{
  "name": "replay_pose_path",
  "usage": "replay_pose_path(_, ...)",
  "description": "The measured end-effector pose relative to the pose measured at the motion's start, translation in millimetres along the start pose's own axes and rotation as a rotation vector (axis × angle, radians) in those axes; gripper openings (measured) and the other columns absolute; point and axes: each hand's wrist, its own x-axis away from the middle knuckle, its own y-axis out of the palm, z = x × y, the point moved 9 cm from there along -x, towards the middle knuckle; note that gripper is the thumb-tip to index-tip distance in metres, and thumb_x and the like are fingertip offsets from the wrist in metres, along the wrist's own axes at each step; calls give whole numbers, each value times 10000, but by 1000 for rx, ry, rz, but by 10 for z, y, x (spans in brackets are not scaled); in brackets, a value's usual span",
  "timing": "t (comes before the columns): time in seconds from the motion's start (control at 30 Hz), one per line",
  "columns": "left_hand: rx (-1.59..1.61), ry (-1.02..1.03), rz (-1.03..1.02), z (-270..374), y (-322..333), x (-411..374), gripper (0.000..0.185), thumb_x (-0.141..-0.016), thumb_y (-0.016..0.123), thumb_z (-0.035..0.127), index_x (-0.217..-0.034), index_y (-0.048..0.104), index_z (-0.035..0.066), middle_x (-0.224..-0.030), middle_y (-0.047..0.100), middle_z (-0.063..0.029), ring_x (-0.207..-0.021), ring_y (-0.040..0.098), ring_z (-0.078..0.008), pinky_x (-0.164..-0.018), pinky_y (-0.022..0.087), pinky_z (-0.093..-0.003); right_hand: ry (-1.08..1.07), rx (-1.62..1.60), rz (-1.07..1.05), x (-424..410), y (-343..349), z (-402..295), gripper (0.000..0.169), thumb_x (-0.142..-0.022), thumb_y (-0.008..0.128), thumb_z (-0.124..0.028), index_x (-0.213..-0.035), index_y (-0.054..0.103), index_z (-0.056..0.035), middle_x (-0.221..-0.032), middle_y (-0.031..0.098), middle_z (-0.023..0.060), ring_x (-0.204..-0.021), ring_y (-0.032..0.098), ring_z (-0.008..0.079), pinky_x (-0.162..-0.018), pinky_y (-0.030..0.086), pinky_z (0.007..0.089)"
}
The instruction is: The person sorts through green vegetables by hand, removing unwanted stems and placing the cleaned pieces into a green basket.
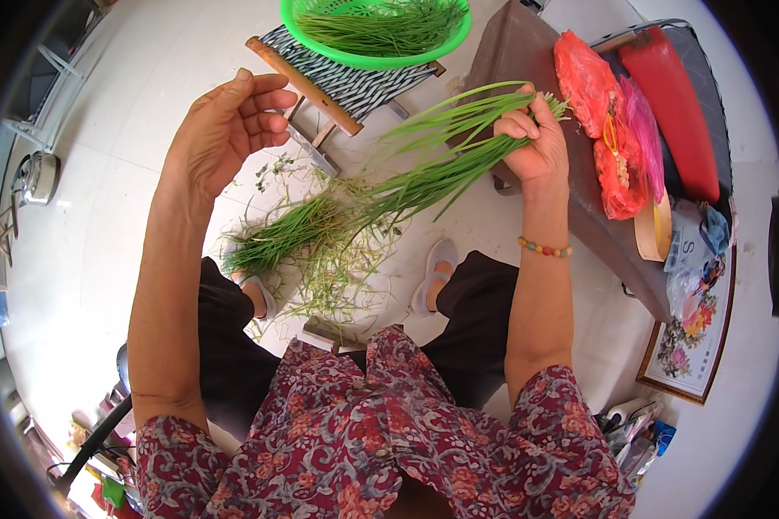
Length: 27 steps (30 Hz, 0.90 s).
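Note:
My right hand (533, 133) grips a bunch of long green chives (445, 152) near their pale stem ends. Their leaf tips trail down to the left over the floor. My left hand (230, 126) is raised, fingers loosely curled and apart, with nothing in it. Between my feet lies a pile of chives (292, 230), with yellowish trimmings (337, 279) strewn around it. Ahead, a green plastic colander (376, 61) full of chives (389, 29) rests on a folding stool (337, 87) with a woven seat. The floor hides nothing of either hand.
A brown padded bench (584, 188) on the right bears red plastic bags (587, 81) and a red cushion (672, 117). A framed flower picture (688, 350) leans beyond it. At the far left stands a metal kettle (41, 176). My shoes (435, 276) flank the trimmings.

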Motion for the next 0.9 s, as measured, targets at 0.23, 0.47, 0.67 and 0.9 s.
replay_pose_path(0.23,6,-5,-1,13,17,20,361,-930,398,269,-1033,538,-48,-852,624,-101,-656,589,-138,-640,522,-305,15,-101,54,-4,-58,-33,145,-876,475,-123,-829,579,-33,-649,524,-15,-401,325,59,-450,307,218)
replay_pose_path(0.47,-24,-42,64,-28,48,43,300,-917,430,225,-992,557,-37,-832,623,-94,-641,584,-127,-616,507,-282,-55,29,51,38,-6,-67,99,-862,503,-107,-835,562,-31,-675,540,-12,-408,330,49,-442,310,211)
replay_pose_path(0.67,-194,-15,69,-157,167,23,173,-856,535,146,-951,606,21,-886,632,-77,-604,568,-94,-591,495,-248,-260,560,11,79,195,-107,89,-857,530,-128,-829,531,-43,-812,607,104,-445,351,52,-450,327,224)
replay_pose_path(0.9,-376,25,-141,-333,715,36,265,-825,532,82,-1078,563,9,-953,624,-61,-616,563,-70,-611,479,-202,-292,881,-3,143,396,315,96,-844,534,-132,-806,499,-51,-788,607,172,-432,321,43,-436,332,229)
